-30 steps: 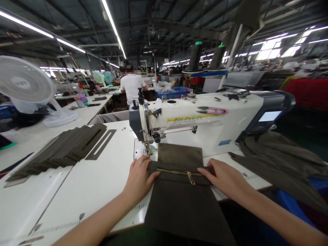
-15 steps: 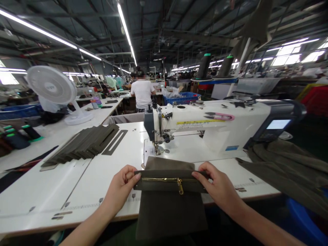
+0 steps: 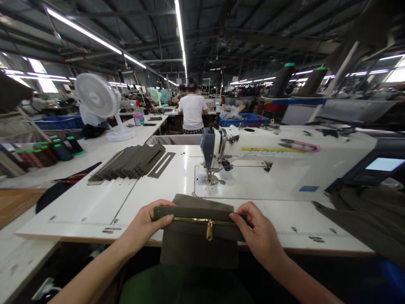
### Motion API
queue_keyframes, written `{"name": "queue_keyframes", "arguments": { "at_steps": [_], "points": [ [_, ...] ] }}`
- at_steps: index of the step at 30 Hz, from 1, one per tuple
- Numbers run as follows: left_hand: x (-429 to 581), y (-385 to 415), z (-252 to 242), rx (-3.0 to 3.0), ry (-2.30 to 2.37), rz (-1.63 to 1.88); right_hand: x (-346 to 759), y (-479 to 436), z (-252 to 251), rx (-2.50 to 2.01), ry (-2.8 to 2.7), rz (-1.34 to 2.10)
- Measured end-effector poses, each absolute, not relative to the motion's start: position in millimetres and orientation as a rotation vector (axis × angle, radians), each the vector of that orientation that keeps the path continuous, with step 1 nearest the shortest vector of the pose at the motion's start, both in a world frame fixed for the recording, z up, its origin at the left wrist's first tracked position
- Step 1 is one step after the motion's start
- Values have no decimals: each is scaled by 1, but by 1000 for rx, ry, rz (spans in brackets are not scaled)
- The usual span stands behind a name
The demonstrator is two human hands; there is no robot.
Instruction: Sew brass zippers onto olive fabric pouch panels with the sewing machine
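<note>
Between my hands a dark olive fabric piece (image 3: 199,247) hangs over the table's front edge, its back part lying on the tabletop. A gold zipper (image 3: 193,219) runs across it, with a gold pull (image 3: 209,231) dangling right of the middle. My left hand (image 3: 153,217) pinches the zippered strip's left end, thumb on top. At the right end, my right hand (image 3: 255,226) grips the strip between thumb and fingers. The needle and presser foot of a white sewing machine (image 3: 210,175) stand behind the fabric, apart from it.
Left on the white table (image 3: 76,207) lies a fanned stack of olive pieces (image 3: 126,162), beside a single slotted frame piece (image 3: 162,164). More olive fabric (image 3: 363,219) drapes at right. A fan (image 3: 98,95), thread spools (image 3: 65,147) and a person in white (image 3: 192,112) are beyond.
The view has turned left, so the machine and stack appear farther right. Both hands keep hold of the zippered strip, drawn slightly left relative to the machine.
</note>
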State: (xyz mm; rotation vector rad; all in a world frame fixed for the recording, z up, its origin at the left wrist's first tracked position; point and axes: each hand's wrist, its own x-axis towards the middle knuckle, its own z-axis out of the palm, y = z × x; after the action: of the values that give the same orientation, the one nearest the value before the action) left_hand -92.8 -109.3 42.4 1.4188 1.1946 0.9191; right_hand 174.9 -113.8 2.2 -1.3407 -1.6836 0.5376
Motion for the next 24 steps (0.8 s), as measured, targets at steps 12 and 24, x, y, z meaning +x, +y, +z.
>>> {"name": "queue_keyframes", "arguments": {
  "at_steps": [12,24],
  "points": [
    [-96,-123,53,1361,1246,970,170,-117,7,-1165,-1822,432],
    [-109,-139,61,1364,1282,1047,156,-113,-7,-1141,-1872,319]
  ]
}}
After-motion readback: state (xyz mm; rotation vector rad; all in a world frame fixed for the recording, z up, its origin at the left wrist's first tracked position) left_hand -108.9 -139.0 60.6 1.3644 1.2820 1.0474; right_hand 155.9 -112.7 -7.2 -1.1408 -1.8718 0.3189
